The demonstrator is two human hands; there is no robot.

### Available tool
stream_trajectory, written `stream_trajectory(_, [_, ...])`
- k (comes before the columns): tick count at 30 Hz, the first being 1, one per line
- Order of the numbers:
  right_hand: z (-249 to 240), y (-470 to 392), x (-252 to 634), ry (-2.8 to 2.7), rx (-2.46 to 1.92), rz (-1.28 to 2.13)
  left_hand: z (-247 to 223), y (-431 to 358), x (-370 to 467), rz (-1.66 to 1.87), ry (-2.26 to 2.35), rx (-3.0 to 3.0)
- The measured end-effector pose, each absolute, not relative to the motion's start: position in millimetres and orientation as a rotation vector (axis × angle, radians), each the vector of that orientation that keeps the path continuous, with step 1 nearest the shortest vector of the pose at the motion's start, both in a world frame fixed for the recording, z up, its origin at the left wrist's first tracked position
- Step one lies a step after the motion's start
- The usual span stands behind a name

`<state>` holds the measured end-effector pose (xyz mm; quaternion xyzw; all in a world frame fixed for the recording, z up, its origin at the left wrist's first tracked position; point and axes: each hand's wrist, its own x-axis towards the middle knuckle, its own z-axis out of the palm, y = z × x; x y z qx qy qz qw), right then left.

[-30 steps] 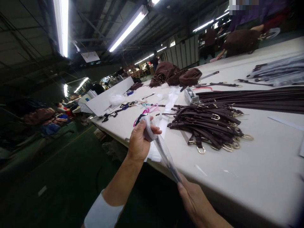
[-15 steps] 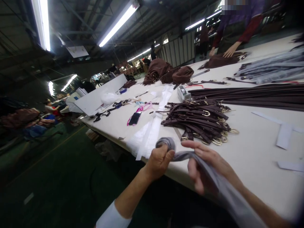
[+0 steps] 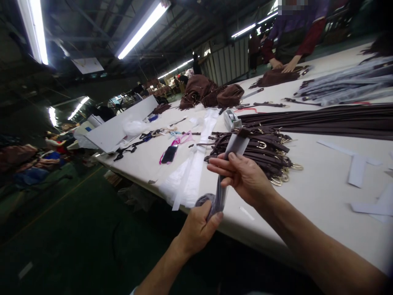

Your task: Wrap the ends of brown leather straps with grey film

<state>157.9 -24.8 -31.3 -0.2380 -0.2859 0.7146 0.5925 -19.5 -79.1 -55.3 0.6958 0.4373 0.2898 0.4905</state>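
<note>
My left hand point(image 3: 199, 225) is closed around a rolled strap point(image 3: 218, 200) in clear grey wrapping, at the table's near edge. The strap's free end rises from the roll and shows a dark brown tip. My right hand point(image 3: 241, 174) pinches this upper end between thumb and fingers, with its other fingers stretched to the left. Behind it lies a pile of dark brown straps point(image 3: 264, 149) with gold buckles. White plastic sleeves point(image 3: 196, 172) are spread to the left of the pile.
On the table point(image 3: 294, 213) are a phone point(image 3: 169, 154), a metal tape dispenser point(image 3: 232, 119), brown bags point(image 3: 199, 90), long dark strips point(image 3: 322, 121), wrapped straps point(image 3: 346, 84) and white paper pieces point(image 3: 357, 170). Across it, a person's hands point(image 3: 290, 65) touch a brown bag.
My right hand has moved up and left, and the strap's end now stands upright instead of trailing toward the lower right. My left hand, still holding the roll, is slightly lower.
</note>
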Motion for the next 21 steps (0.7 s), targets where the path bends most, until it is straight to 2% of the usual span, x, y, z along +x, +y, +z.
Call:
stream_trajectory(4, [-53,-14,169,-0.942,-0.895,1.807,-50,-90,-21,0.554,0.948,1.816])
stream_trajectory(7, [-77,-10,170,-1.056,-1.041,1.768,-48,-93,-24,0.507,0.903,1.558])
stream_trajectory(9, [-87,-14,170,-1.096,-1.123,1.673,-48,-91,-25,0.603,0.881,1.305])
stream_trajectory(11, [-91,-19,173,-1.15,-1.237,1.398,-46,-86,-25,0.76,0.856,1.098])
stream_trajectory(13, [-88,-23,180,-1.324,-1.31,0.868,-42,-82,-25,0.864,0.844,0.945])
stream_trajectory(16, [-77,-19,191,-1.77,-1.156,0.087,-35,-78,-22,0.861,0.828,0.809])
stream_trajectory(19, [-68,-6,195,-2.116,-0.901,-0.071,-31,-78,-20,0.797,0.789,0.773])
stream_trajectory(21, [-69,1,192,-2.222,-0.78,0.117,-30,-78,-18,0.783,0.768,0.752])
